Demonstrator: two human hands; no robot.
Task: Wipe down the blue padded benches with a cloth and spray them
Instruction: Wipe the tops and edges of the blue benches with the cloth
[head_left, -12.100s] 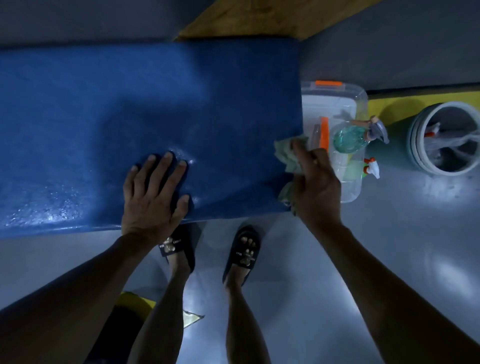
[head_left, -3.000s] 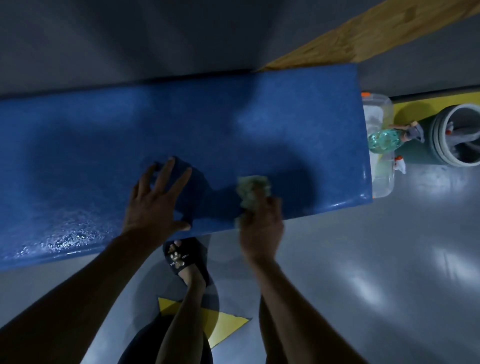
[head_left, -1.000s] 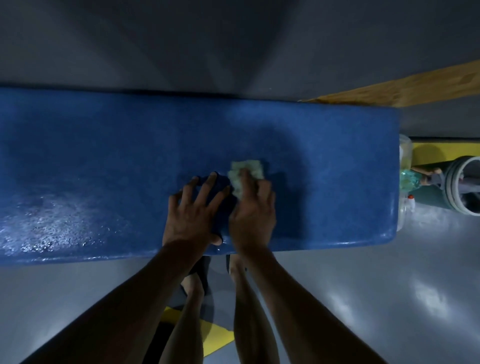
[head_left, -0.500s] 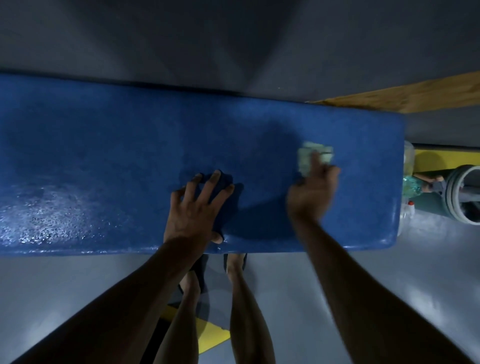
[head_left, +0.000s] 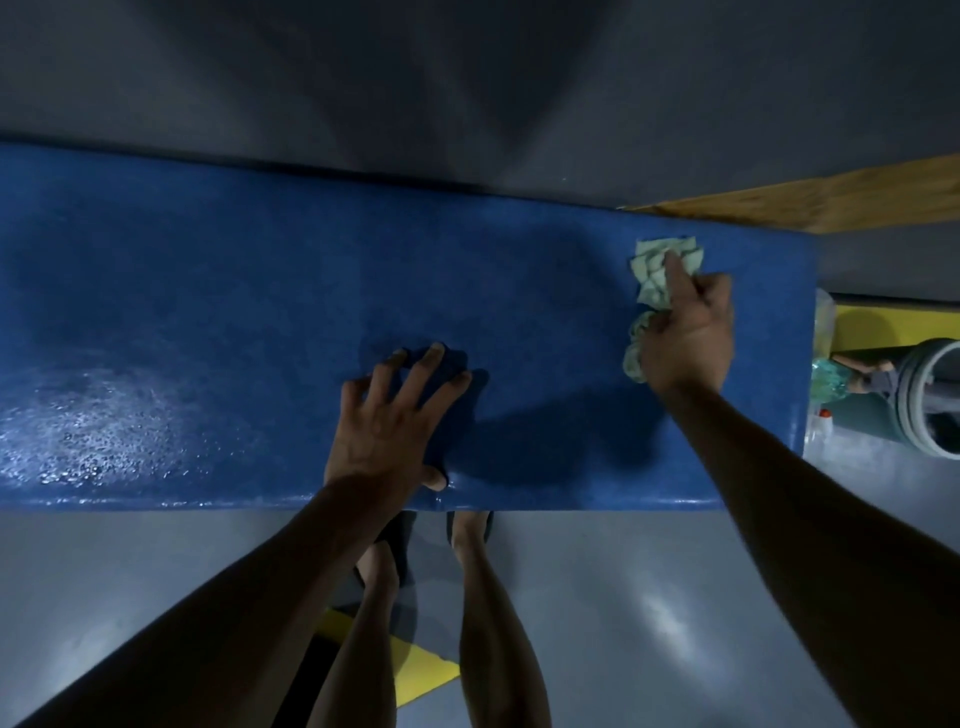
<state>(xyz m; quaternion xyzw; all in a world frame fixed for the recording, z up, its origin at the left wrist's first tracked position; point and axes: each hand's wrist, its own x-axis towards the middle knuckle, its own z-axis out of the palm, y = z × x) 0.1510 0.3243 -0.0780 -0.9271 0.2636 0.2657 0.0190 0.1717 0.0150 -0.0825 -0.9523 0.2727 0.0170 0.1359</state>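
Observation:
A long blue padded bench (head_left: 218, 291) runs across the view below me. My right hand (head_left: 688, 338) grips a crumpled pale green cloth (head_left: 655, 270) and presses it on the bench near its far right corner. My left hand (head_left: 387, 421) lies flat with spread fingers on the bench near the front edge. The left part of the bench glistens with wet droplets (head_left: 98, 426). Past the right end, a green spray bottle (head_left: 826, 382) shows partly behind the bench.
A clear plastic box (head_left: 823, 317) and a grey bucket (head_left: 930, 400) stand on the floor off the right end. A wooden board (head_left: 810, 208) lies at the back right. My legs stand on grey floor in front, with a yellow marking (head_left: 415, 675) there.
My right hand has swept the cloth from beside the left hand out toward the bench's far right corner. The left hand has stayed in place.

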